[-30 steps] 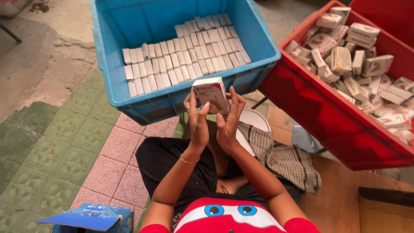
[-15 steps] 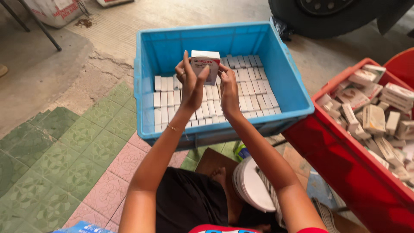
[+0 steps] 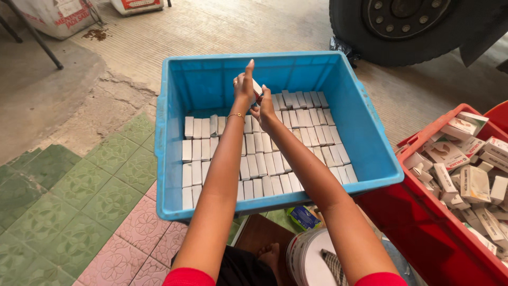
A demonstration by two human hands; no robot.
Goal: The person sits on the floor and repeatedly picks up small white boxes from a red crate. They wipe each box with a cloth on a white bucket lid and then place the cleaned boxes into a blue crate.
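Both my arms reach out over a blue plastic crate (image 3: 172,159). My left hand (image 3: 244,87) and my right hand (image 3: 264,108) together hold a small white carton (image 3: 257,88) above the far rows of the crate, near its back wall. Rows of small white cartons (image 3: 275,153) stand on end across the crate's floor. The held carton is mostly hidden by my fingers.
A red crate (image 3: 423,222) with loosely piled cartons (image 3: 465,169) sits at the right. A big vehicle tyre (image 3: 407,26) stands behind. A white bucket (image 3: 307,259) and my bare foot (image 3: 270,254) are below the blue crate. Green and pink floor tiles (image 3: 95,201) lie left.
My hands have carried the carton from near my lap forward and down into the back of the blue crate. My view has tilted up over the crate.
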